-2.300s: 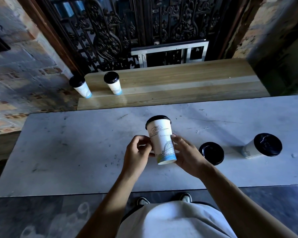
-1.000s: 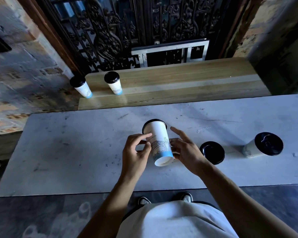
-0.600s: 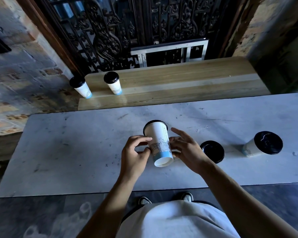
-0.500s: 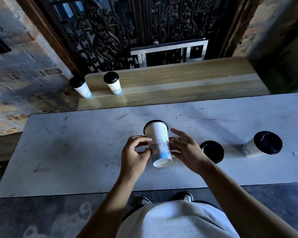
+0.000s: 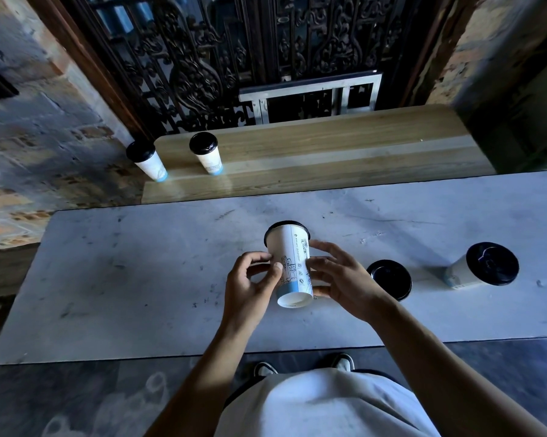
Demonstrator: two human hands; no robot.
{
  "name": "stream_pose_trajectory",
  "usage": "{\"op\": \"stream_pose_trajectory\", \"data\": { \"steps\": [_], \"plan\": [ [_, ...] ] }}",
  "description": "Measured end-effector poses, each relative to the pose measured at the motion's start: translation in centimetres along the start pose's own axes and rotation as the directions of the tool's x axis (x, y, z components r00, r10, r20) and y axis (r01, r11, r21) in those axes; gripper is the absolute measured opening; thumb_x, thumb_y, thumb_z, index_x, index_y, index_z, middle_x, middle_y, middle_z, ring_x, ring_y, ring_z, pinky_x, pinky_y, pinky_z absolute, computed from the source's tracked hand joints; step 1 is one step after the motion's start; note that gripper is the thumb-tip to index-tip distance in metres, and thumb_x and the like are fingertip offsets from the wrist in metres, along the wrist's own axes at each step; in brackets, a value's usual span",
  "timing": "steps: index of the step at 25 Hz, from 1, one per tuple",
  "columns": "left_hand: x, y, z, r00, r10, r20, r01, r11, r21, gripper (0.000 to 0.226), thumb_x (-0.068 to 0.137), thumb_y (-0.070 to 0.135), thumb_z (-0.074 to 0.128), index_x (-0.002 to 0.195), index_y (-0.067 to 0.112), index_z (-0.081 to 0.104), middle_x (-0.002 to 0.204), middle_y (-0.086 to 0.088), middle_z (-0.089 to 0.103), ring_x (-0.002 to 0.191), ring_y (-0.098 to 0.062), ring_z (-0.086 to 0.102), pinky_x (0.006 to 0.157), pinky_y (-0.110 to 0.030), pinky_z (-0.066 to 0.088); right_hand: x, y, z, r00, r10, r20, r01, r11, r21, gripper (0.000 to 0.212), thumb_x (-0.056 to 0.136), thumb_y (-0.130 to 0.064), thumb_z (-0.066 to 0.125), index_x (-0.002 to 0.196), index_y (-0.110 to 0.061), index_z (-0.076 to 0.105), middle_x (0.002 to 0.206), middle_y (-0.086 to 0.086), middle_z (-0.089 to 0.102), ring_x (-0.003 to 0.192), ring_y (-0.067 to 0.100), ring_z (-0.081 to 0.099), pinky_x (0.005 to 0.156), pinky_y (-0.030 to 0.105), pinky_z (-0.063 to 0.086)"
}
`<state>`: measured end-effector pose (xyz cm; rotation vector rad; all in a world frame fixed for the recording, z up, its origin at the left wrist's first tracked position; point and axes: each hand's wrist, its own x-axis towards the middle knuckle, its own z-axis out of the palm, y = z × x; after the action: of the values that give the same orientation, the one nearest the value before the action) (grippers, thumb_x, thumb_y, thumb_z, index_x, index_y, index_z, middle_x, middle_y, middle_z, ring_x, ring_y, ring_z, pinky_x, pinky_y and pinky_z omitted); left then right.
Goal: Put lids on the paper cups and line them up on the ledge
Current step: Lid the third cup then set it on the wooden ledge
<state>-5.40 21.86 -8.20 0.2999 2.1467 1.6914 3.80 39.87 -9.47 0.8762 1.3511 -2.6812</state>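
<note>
A white paper cup (image 5: 292, 263) with a black lid and a blue base band is held tilted above the marble table (image 5: 139, 279), its bottom towards me. My left hand (image 5: 250, 287) pinches its left side and my right hand (image 5: 341, 279) holds its right side and base. A loose black lid (image 5: 390, 279) lies on the table just right of my right hand. Further right stands another lidded cup (image 5: 483, 266). Two lidded cups (image 5: 147, 159) (image 5: 206, 152) stand at the left end of the wooden ledge (image 5: 329, 159).
Behind the ledge is a dark ornate iron grille (image 5: 234, 58) with a white metal frame (image 5: 310, 96). Brick walls flank both sides. The table's near edge is by my waist, with my shoes (image 5: 265, 369) showing under it.
The cup has tipped from near upright so its bottom faces me, and it has been turned between my fingers. The other cups and the loose lid have not moved.
</note>
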Motion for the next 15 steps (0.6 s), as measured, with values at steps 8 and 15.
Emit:
{"op": "stream_pose_trajectory", "data": {
  "steps": [8, 15],
  "plan": [
    [-0.05, 0.30, -0.26, 0.975, 0.224, 0.006, -0.223, 0.965, 0.139, 0.034, 0.090, 0.006, 0.073, 0.114, 0.030, 0.074, 0.115, -0.004, 0.065, 0.105, -0.014, 0.069, 0.080, -0.010, 0.053, 0.34, 0.13, -0.36, 0.999, -0.052, 0.014, 0.053, 0.998, -0.032, 0.049, 0.089, 0.014, 0.057, 0.132, -0.009, 0.059, 0.106, 0.017, 0.068, 0.085, 0.028, 0.073, 0.069, 0.035, 0.060],
    [0.14, 0.84, -0.32, 0.977, 0.212, -0.008, -0.207, 0.961, 0.182, 0.046, 0.078, -0.017, 0.063, 0.100, 0.020, 0.080, 0.110, -0.001, 0.071, 0.105, -0.014, 0.069, 0.088, -0.013, 0.050, 0.98, 0.59, -0.45, 0.995, -0.097, -0.027, 0.098, 0.995, 0.021, 0.049, 0.084, 0.007, 0.072, 0.128, -0.011, 0.061, 0.113, 0.018, 0.058, 0.094, 0.029, 0.068, 0.076, 0.035, 0.057]
  ]
}}
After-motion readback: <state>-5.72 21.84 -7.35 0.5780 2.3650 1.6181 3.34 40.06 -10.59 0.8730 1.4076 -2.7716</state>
